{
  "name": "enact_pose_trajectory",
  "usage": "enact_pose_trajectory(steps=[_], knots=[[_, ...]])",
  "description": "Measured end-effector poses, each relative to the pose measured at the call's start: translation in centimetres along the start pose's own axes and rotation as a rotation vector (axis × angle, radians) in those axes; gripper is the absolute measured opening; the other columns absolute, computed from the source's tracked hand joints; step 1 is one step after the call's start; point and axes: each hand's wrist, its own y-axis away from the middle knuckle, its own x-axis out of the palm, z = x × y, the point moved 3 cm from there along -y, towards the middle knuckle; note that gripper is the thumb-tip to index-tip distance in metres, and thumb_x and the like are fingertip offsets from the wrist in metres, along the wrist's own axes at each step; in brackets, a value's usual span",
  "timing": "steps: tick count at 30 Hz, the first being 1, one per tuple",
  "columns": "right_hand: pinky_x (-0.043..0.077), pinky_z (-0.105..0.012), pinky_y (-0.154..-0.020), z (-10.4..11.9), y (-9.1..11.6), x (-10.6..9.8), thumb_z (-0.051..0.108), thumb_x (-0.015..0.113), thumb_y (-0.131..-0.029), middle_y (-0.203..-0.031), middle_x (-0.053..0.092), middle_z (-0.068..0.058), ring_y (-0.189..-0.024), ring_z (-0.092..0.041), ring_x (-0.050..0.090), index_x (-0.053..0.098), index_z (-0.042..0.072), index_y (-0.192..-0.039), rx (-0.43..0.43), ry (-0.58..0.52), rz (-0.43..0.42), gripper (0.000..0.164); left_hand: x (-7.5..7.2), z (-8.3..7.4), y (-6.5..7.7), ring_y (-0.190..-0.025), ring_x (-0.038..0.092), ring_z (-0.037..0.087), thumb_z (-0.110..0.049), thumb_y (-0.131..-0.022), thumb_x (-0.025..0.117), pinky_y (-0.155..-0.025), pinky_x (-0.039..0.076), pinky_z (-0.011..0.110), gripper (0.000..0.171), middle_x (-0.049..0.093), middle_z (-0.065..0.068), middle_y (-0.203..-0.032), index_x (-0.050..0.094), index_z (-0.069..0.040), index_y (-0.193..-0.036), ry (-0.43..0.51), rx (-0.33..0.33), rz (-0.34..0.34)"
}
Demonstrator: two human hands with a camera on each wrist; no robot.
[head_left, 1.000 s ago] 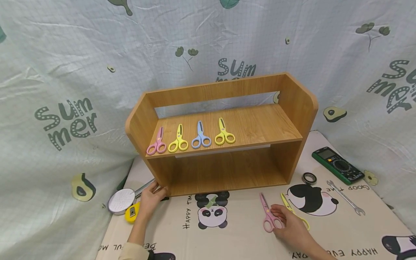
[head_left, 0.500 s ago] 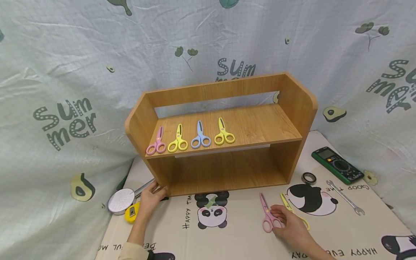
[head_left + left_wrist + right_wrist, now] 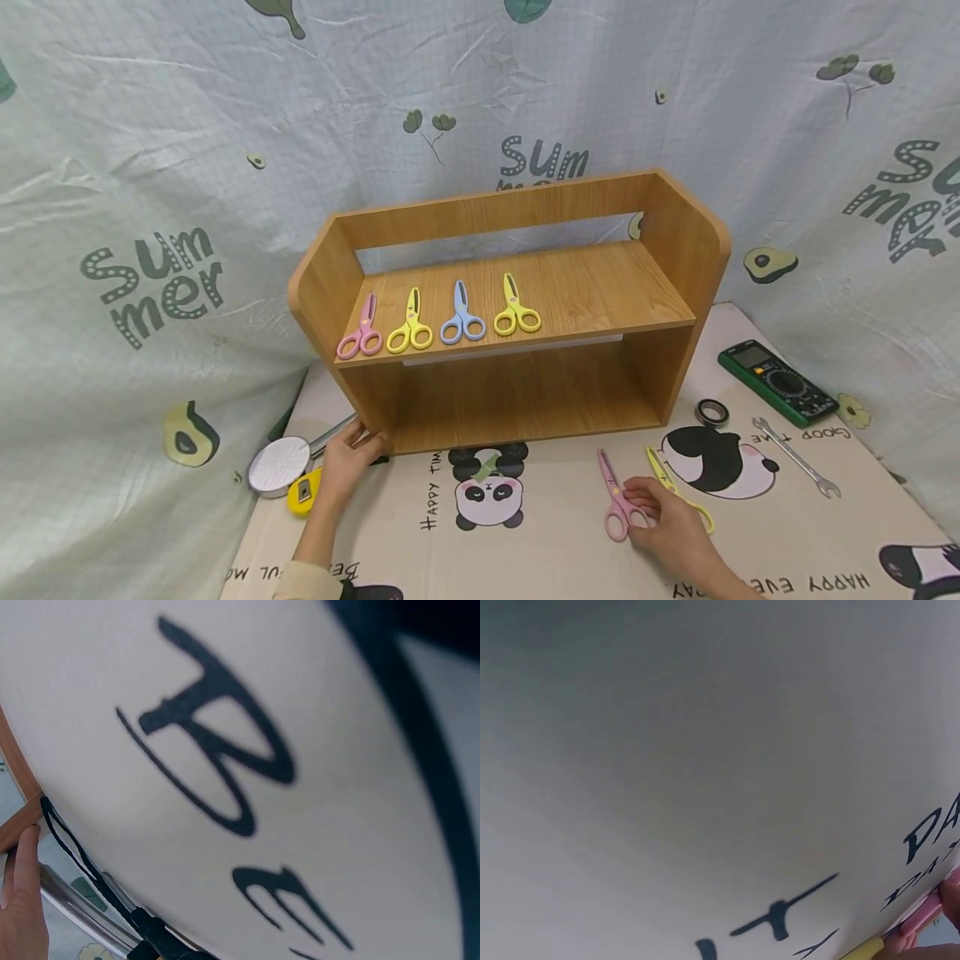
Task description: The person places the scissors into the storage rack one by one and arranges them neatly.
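Note:
My left hand (image 3: 349, 460) touches the lower left corner of a wooden shelf (image 3: 517, 429); in the left wrist view its visible fingers (image 3: 27, 862) look fairly straight against the wood. On the table at right, my right hand (image 3: 670, 523) pinches the handle of pink scissors (image 3: 612, 487), whose blades point away from me. Yellow scissors (image 3: 662, 469) lie just right of these, partly hidden by the hand. Along the upper shelf board lie a pair of pink scissors (image 3: 366, 323), yellow scissors (image 3: 412, 321), blue scissors (image 3: 461, 315) and more yellow scissors (image 3: 513, 306) in a row.
To the right lie a black ring-shaped bearing (image 3: 712, 412), a wrench (image 3: 797, 457) and a green multimeter (image 3: 778, 382). Beside my left forearm are a yellow tape measure (image 3: 303, 493) and a round white-faced object (image 3: 279, 467). A printed curtain (image 3: 187, 142) hangs behind the shelf.

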Motion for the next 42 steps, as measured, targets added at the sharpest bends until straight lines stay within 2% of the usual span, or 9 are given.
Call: enact_pose_trajectory(steps=[7, 18, 27, 35, 42], knots=[[0.062, -0.035, -0.095, 0.1, 0.2, 0.0, -0.008, 0.085, -0.069, -0.114, 0.075, -0.004, -0.104, -0.018, 0.069, 0.066, 0.001, -0.125, -0.024, -0.007, -0.024, 0.060, 0.1, 0.0, 0.0, -0.142, 0.052, 0.043, -0.010, -0.100, 0.066, -0.097, 0.060, 0.024, 0.066, 0.040, 0.024, -0.163, 0.038, 0.001, -0.159, 0.000, -0.002, 0.003], [0.062, -0.036, -0.094, 0.0, 0.4, 0.1, -0.007, 0.085, -0.069, -0.114, 0.075, -0.005, -0.104, -0.019, 0.069, 0.065, 0.000, -0.125, 0.002, 0.000, -0.032, 0.060, 0.2, -0.2, 0.0, -0.141, 0.052, 0.044, -0.010, -0.100, 0.065, -0.096, 0.060, 0.023, 0.066, 0.040, 0.026, -0.163, 0.038, 0.003, -0.158, -0.004, 0.007, 0.003], [0.062, -0.033, -0.096, 0.2, 0.6, -0.2, -0.009, 0.084, -0.067, -0.115, 0.075, -0.006, -0.105, -0.019, 0.070, 0.066, 0.000, -0.125, 0.010, -0.034, -0.052, 0.062, 0.2, -0.2, 0.2, -0.141, 0.052, 0.045, -0.011, -0.099, 0.066, -0.095, 0.061, 0.023, 0.066, 0.040, 0.026, -0.163, 0.038, 0.002, -0.158, -0.008, 0.005, 0.000], [0.061, -0.035, -0.098, 0.8, 1.1, -0.8, -0.003, 0.088, -0.071, -0.117, 0.074, -0.006, -0.108, -0.021, 0.069, 0.065, 0.003, -0.129, 0.058, -0.013, -0.050, 0.063, 0.2, -0.2, 0.2, -0.142, 0.052, 0.043, -0.010, -0.100, 0.065, -0.095, 0.060, 0.021, 0.067, 0.039, 0.024, -0.164, 0.036, 0.001, -0.159, 0.010, 0.005, 0.008], [0.061, -0.032, -0.098, 1.8, 1.5, -1.7, -0.003, 0.088, -0.073, -0.122, 0.073, -0.006, -0.110, -0.020, 0.067, 0.063, 0.004, -0.132, 0.085, -0.063, -0.027, 0.065, 0.1, -0.3, 0.3, -0.142, 0.051, 0.044, -0.011, -0.100, 0.066, -0.095, 0.061, 0.023, 0.067, 0.038, 0.025, -0.164, 0.036, 0.002, -0.159, 0.004, 0.008, 0.009]])
